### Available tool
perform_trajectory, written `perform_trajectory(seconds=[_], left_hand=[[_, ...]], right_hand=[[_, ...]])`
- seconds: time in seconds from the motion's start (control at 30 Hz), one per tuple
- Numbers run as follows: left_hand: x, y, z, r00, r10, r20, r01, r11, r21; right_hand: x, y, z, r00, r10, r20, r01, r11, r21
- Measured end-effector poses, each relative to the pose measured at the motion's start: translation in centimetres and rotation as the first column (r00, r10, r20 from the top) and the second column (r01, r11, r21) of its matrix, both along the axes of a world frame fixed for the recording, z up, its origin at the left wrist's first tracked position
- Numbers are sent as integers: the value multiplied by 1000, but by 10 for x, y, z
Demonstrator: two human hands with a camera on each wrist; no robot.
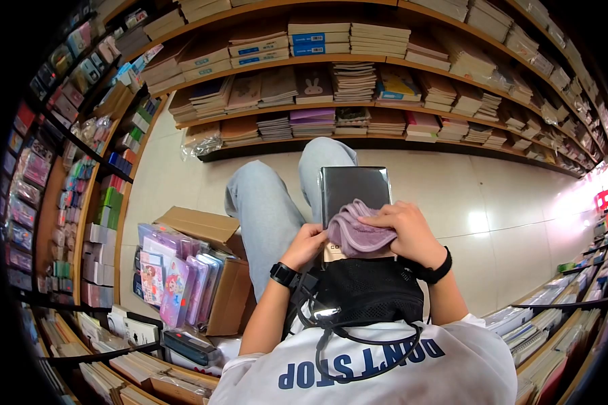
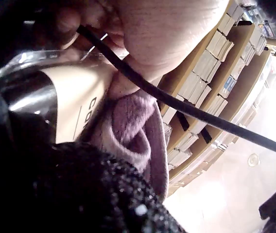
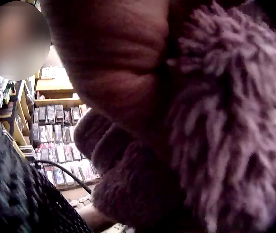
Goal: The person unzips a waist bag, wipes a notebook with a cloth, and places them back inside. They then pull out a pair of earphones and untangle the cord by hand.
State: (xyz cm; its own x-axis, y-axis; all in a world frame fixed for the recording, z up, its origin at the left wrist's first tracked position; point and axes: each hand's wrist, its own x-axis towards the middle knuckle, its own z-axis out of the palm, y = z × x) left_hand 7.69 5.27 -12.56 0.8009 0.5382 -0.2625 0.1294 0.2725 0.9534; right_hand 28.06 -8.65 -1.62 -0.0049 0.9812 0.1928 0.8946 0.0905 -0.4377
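Note:
A black notebook [image 1: 355, 187] with a beige lower band [image 2: 87, 92], in clear glossy wrapping, rests on the lap, tilted towards the body. My left hand [image 1: 306, 244] pinches its left edge low down, thumb near the cloth. My right hand [image 1: 410, 229] grips a bunched purple cloth [image 1: 358, 229] against the lower half of the cover. Fluffy pile on the cloth [image 3: 230, 116] shows close up in the right wrist view, beside the palm. Folds of the cloth hide much of the beige band.
An open cardboard box [image 1: 226, 297] of wrapped notebooks [image 1: 177, 287] stands on the floor to the left. Shelves [image 1: 378, 61] stacked with books curve across the front, with more racks at both sides. A black mesh bag [image 1: 365, 287] sits against the belly.

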Motion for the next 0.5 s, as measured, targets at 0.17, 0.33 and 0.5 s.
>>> perform_trajectory(seconds=[0.17,0.33,0.5], left_hand=[[1,0,4,999,3,-42,-3,1000,22],[2,3,-2,999,-13,-32,13,1000,6],[2,-1,11,999,15,-43,-14,1000,11]], right_hand=[[21,5,-7,948,-181,-262,172,983,-57],[19,32,1,890,-415,-191,402,910,-105],[17,55,-5,864,-504,-5,503,863,34]])
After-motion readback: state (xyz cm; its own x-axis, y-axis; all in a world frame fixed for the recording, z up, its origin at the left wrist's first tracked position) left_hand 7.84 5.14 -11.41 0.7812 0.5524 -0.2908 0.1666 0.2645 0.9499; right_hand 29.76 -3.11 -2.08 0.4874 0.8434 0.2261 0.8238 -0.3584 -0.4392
